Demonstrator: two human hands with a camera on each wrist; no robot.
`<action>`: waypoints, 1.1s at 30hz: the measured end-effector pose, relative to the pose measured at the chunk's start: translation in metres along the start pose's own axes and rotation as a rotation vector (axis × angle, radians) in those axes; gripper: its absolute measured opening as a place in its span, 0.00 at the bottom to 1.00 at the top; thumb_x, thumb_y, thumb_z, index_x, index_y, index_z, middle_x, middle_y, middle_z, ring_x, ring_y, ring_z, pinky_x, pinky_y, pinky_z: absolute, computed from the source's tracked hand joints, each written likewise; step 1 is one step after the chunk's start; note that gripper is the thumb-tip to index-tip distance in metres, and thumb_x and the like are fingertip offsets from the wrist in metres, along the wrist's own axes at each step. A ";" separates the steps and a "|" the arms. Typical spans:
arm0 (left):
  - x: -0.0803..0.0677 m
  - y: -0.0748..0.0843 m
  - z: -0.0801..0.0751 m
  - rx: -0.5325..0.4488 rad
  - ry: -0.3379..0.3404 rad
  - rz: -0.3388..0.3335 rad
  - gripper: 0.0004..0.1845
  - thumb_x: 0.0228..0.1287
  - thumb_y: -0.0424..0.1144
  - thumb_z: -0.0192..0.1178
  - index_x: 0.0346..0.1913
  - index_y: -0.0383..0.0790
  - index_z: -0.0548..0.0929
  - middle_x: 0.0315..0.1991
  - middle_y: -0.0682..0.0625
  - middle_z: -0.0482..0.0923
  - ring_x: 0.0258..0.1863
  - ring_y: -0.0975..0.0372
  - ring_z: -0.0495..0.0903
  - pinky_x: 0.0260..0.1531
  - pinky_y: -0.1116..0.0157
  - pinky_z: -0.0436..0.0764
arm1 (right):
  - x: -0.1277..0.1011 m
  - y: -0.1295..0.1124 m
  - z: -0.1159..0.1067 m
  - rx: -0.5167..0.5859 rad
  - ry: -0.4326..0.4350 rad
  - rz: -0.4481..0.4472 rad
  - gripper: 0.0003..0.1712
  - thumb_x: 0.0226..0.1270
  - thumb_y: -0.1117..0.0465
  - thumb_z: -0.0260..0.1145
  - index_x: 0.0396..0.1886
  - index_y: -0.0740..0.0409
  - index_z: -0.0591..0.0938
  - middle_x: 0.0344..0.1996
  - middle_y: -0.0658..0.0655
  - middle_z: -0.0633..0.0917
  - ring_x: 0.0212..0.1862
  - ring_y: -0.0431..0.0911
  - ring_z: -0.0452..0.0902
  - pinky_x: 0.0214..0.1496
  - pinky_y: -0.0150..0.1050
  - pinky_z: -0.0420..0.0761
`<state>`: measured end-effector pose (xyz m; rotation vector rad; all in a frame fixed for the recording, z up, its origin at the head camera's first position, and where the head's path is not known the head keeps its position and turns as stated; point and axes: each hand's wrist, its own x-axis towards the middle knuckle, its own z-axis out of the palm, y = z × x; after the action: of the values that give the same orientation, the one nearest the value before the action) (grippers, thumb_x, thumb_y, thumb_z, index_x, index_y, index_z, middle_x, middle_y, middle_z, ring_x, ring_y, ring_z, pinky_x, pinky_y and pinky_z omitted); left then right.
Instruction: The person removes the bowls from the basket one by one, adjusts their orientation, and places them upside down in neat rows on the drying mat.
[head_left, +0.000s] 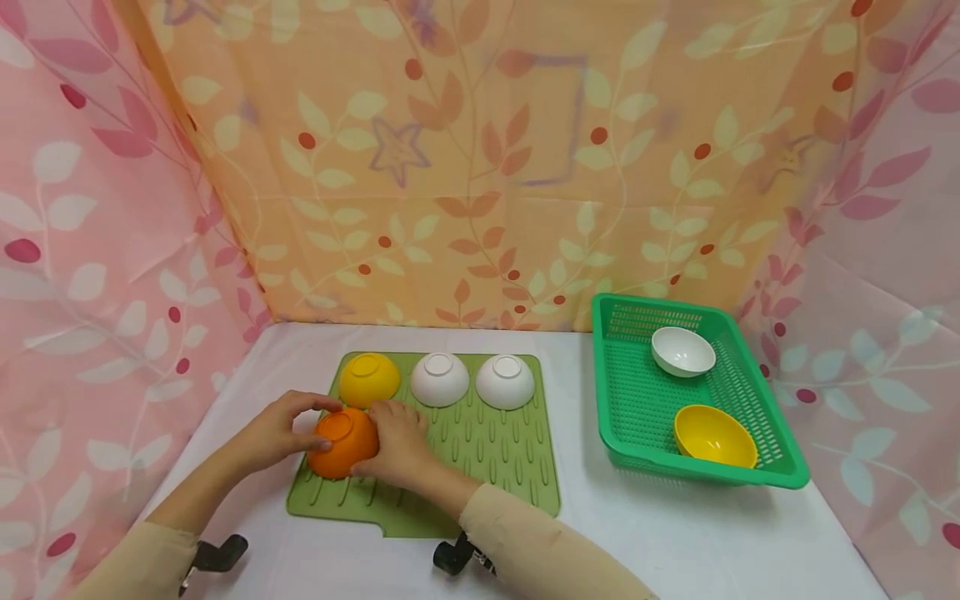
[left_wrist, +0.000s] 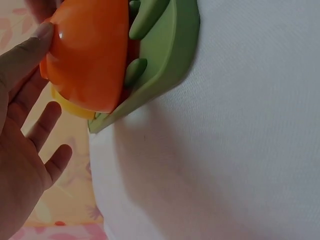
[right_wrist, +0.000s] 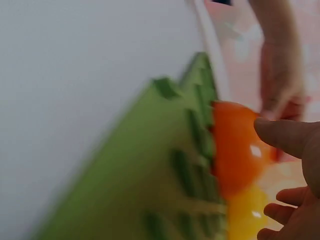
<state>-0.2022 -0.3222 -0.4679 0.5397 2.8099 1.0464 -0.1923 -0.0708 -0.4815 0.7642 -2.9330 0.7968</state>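
Observation:
An orange bowl (head_left: 341, 446) lies upside down on the front left of a green drying mat (head_left: 480, 454). My left hand (head_left: 279, 429) holds it from the left, thumb and index finger at its base; in the left wrist view the other fingers of the left hand (left_wrist: 25, 135) spread away from it. To its right is my right hand (head_left: 401, 442), thumb and fingers extended around that side. The right wrist view has the right thumb (right_wrist: 282, 132) in front of the bowl; contact is unclear. Behind the orange bowl sits an upturned yellow bowl (head_left: 370, 379).
Two upturned white bowls, one in the middle (head_left: 440, 381) and one at the right (head_left: 506, 382), stand along the mat's back. A green basket (head_left: 602, 375) at the right holds a white bowl (head_left: 682, 352) and a yellow bowl (head_left: 715, 436). Patterned cloth (head_left: 480, 167) encloses the white table (head_left: 570, 550).

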 end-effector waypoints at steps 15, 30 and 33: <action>-0.003 0.003 -0.002 0.036 -0.012 0.032 0.31 0.57 0.48 0.76 0.64 0.49 0.82 0.60 0.48 0.81 0.64 0.43 0.68 0.61 0.30 0.63 | -0.034 0.047 -0.159 -0.015 -0.036 -0.213 0.47 0.58 0.46 0.79 0.74 0.52 0.71 0.71 0.53 0.74 0.75 0.52 0.64 0.73 0.58 0.62; 0.000 0.001 0.008 0.061 -0.051 0.055 0.28 0.61 0.50 0.73 0.64 0.55 0.82 0.61 0.52 0.78 0.63 0.48 0.68 0.60 0.32 0.64 | -0.130 0.186 -0.265 0.001 -0.085 -0.129 0.37 0.60 0.52 0.79 0.70 0.46 0.77 0.69 0.50 0.76 0.72 0.54 0.66 0.69 0.62 0.70; -0.001 0.000 0.008 0.060 -0.049 0.045 0.27 0.61 0.50 0.73 0.65 0.56 0.82 0.61 0.53 0.78 0.63 0.49 0.68 0.60 0.32 0.65 | -0.147 0.211 -0.277 -0.034 -0.068 -0.111 0.36 0.61 0.49 0.78 0.69 0.45 0.78 0.67 0.50 0.77 0.70 0.54 0.68 0.67 0.61 0.73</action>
<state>-0.1998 -0.3175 -0.4739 0.6280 2.8067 0.9462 -0.1919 0.2868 -0.3595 0.9603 -2.9234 0.7245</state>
